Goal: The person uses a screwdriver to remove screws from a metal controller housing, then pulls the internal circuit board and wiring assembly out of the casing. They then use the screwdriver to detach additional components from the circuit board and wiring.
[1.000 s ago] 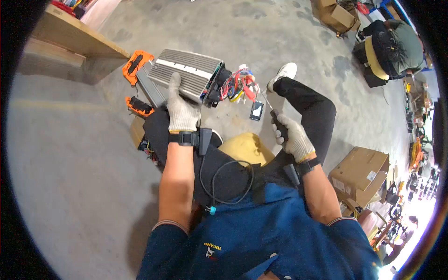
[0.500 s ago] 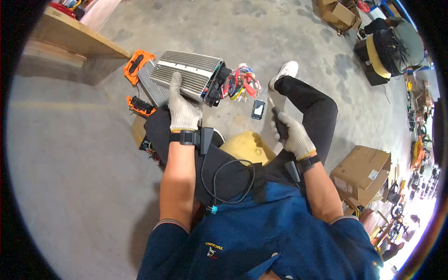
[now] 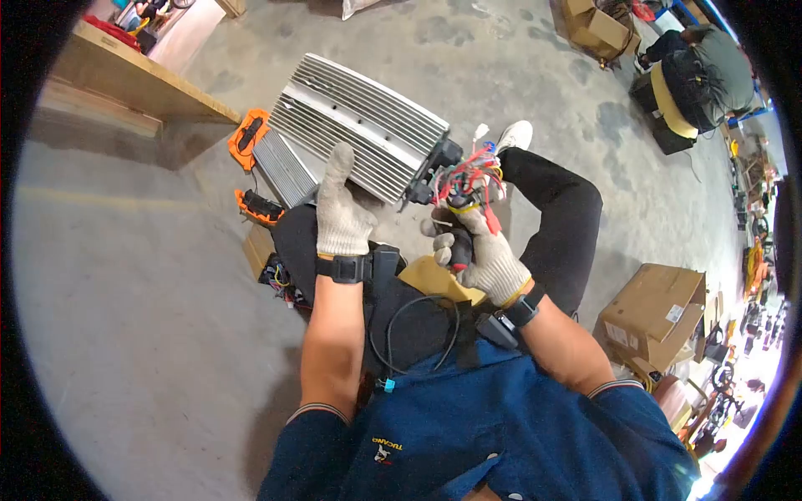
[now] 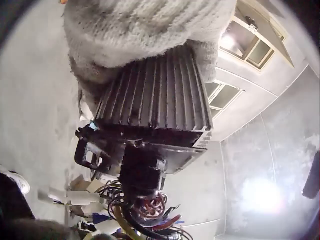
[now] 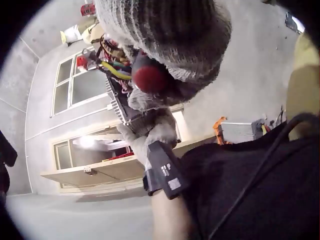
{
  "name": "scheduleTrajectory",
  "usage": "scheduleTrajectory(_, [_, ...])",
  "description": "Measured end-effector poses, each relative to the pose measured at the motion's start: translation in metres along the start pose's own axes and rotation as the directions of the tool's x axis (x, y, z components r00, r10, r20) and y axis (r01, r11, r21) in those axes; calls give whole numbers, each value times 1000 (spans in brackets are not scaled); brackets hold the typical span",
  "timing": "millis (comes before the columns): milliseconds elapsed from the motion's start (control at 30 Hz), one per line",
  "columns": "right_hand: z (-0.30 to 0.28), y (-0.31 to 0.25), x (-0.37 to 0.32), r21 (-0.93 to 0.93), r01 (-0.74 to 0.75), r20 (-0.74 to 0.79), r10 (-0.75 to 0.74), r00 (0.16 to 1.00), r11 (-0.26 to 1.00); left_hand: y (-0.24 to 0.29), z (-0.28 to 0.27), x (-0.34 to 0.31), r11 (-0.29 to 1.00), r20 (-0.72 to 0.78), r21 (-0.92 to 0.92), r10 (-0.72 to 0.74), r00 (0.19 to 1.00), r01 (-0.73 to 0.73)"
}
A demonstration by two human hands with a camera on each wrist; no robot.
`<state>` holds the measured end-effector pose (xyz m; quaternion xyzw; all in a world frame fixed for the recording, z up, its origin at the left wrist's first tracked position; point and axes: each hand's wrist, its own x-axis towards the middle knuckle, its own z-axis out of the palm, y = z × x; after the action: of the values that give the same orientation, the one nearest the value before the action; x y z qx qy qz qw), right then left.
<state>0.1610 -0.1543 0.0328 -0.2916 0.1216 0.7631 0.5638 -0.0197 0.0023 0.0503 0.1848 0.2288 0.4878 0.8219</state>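
Observation:
My gloved left hand (image 3: 342,215) grips the near long side of a finned metal controller box (image 3: 368,125), thumb on its ribbed top face. The box is held up off the floor, tilted, its black connector end (image 4: 142,167) towards the right hand. A bundle of red, white and other coloured wires (image 3: 469,175) comes out of that end. In my gloved right hand (image 3: 499,265) is a screwdriver (image 3: 460,248), its dark handle ending in a red cap (image 5: 150,74). The right hand's thumb side is up against the wires, partly covered by them.
A second ribbed metal box (image 3: 286,169) lies on the floor at left beside orange end pieces (image 3: 248,140). A yellow seat (image 3: 436,280) shows between my legs. Cardboard box (image 3: 647,313) at right, wooden panel (image 3: 142,79) at upper left. Another person (image 3: 723,79) bends at upper right.
The left hand has raised the controller box closer and turned its wired end towards me. The right hand, still holding the screwdriver, has moved left and up to the wires.

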Motion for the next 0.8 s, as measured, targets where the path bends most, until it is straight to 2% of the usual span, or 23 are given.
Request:
scheduleTrajectory(33, [0, 1, 0, -5, 8, 11, -8, 1000, 1000, -1, 3, -3, 999, 49, -37, -9, 999, 11])
scheduleTrajectory(100, [-5, 7, 7, 171, -93, 109, 75, 991, 981, -2, 8, -10, 994, 115, -102, -17, 993, 29])
scheduleTrajectory(133, [-5, 11, 14, 88, -12, -13, 14, 1000, 996, -3, 6, -11, 990, 173, -133, -18, 985, 42])
scheduleTrajectory(167, [-8, 10, 15, 94, -5, -6, 6, 1000, 996, -5, 6, -10, 991, 181, -125, -23, 983, 47])
scheduleTrajectory(233, [8, 1, 2, 32, 69, 9, -69, 998, 997, -8, 14, -10, 996, 289, -65, -38, 957, 59])
scheduleTrajectory(267, [4, -3, -3, 105, 23, 140, -37, 989, 994, -9, 17, -13, 999, 292, -42, -14, 956, 27])
scheduleTrajectory(300, [-10, -4, 0, 111, 32, 146, -48, 988, 993, -9, 11, -13, 995, 324, -61, -51, 945, 75])
scheduleTrajectory(367, [-40, 3, 21, 267, -80, 200, 26, 980, 960, -5, 1, -15, 999, 336, -24, -35, 941, 46])
scheduleTrajectory(433, [-20, 1, -3, 240, -73, 231, 16, 973, 968, -3, 7, -23, 996, 309, -66, -29, 951, 52])
scheduleTrajectory(500, [1, -3, -25, 175, -62, 278, 11, 960, 983, 4, 8, -24, 995, 370, -33, -78, 926, 97])
scheduleTrajectory(533, [1, -1, -21, 178, 40, 235, -82, 968, 983, 11, 28, -39, 994, 309, 51, -112, 944, 101])
scheduleTrajectory(567, [-21, 2, -8, 182, 42, 241, -86, 967, 982, 12, 17, -33, 993, 312, 59, -115, 943, 102])
scheduleTrajectory(600, [-55, 4, 12, 217, -26, 417, -68, 906, 976, 13, -6, -24, 981, 257, 189, -99, 961, 51])
scheduleTrajectory(633, [-31, 0, 4, 236, -101, 579, -57, 813, 966, 15, -8, -21, 948, 202, 318, -73, 977, 5])
scheduleTrajectory(667, [-10, -6, -10, 316, -193, 437, 38, 899, 929, 14, -10, -21, 950, 467, 274, 5, 884, -150])
scheduleTrajectory(700, [-17, -10, -8, 316, -195, 444, 37, 895, 928, 23, -4, -20, 948, 470, 280, 5, 883, -154])
scheduleTrajectory(733, [-28, -14, -6, 239, -231, 553, 64, 831, 943, 39, 2, -17, 311, 708, 635, 130, 694, -707])
scheduleTrajectory(767, [-37, -17, -3, 155, -255, 652, 95, 752, 954, 48, 5, -15, -564, 882, 368, -39, 469, -739])
scheduleTrajectory(800, [-24, -15, -5, 18, 107, 630, -95, 771, 994, 48, 0, -23, -438, 680, 677, 65, 730, -591])
